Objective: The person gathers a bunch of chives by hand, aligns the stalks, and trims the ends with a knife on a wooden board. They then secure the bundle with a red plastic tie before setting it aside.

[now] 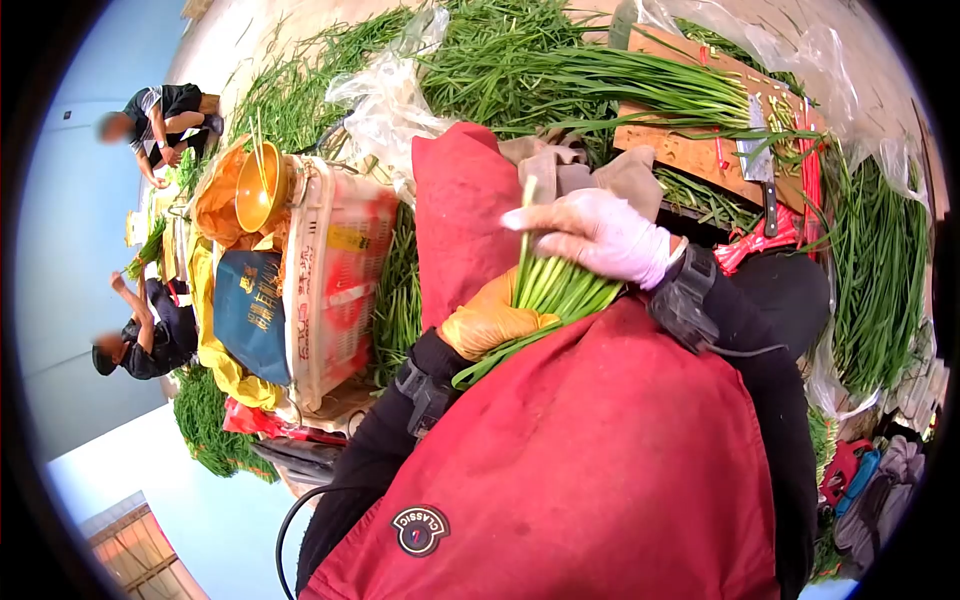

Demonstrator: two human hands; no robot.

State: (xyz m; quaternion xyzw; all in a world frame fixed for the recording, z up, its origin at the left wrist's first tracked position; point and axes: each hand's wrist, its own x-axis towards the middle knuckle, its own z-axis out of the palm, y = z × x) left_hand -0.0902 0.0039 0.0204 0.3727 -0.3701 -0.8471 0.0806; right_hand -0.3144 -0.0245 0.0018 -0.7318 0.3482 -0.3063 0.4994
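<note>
A bunch of garlic chives (565, 290) lies across my lap over the red apron (580, 450). My left hand (495, 318), in an orange glove, is wrapped round the bunch from the left. From the right, my right hand (605, 238), in a pale pink glove, is over the stalks' pale ends. Its thumb and fingers close on a pale stalk end (529, 205) that sticks up past the others. The fingers' undersides are partly hidden.
A wooden board (650, 140) holds a cleaver (757, 160) and a large bundle of chives (660, 85). Left stands a white crate (335, 270) with an orange bowl (258, 190). Loose chives (500, 60) heap ahead. Two people (155, 320) sit far left.
</note>
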